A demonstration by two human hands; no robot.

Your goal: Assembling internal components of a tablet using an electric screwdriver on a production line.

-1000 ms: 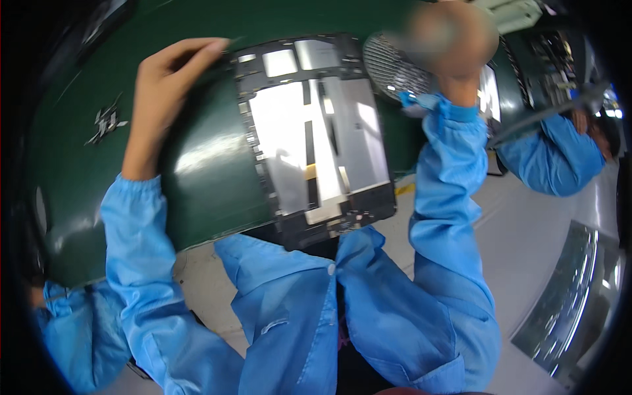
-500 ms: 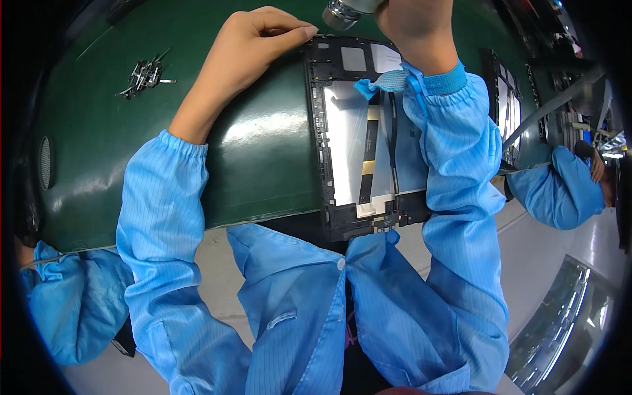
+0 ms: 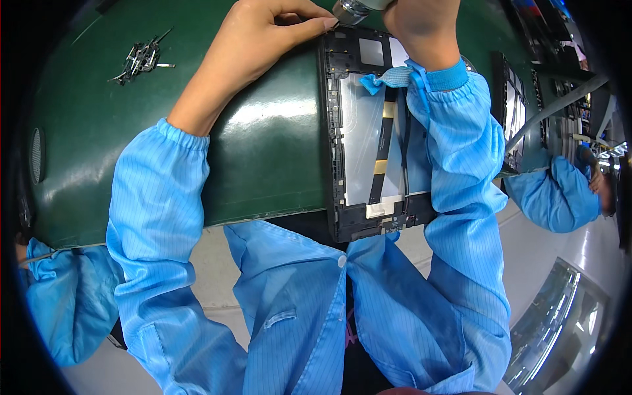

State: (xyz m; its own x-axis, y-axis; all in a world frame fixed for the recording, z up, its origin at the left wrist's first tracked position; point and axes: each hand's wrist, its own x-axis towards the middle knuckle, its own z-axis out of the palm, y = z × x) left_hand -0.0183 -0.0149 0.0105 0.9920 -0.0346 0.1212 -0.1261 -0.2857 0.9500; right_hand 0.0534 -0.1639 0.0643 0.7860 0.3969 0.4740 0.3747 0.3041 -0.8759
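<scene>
Glossy dark green work surface fills the far half of the view, curving with the lens, and the person in a blue smock leans over its near edge. On it the left hand rests with its fingers drawn together, the fingertips pressed against the far left corner of an opened tablet frame, which lies lengthwise from far to near just right of that hand. The right hand is closed around a silvery cylindrical tool at the top edge of the view, its tip sitting just beside the left fingertips over the same far corner of the frame; the right forearm in its blue sleeve lies across the frame's right side. Inside the black frame a pale metal plate shows, with a yellowish flat cable running along it. Far to the left, well apart from both hands, a small heap of metal screws and bits lies on the green surface. At the right another person's blue sleeve reaches in.
</scene>
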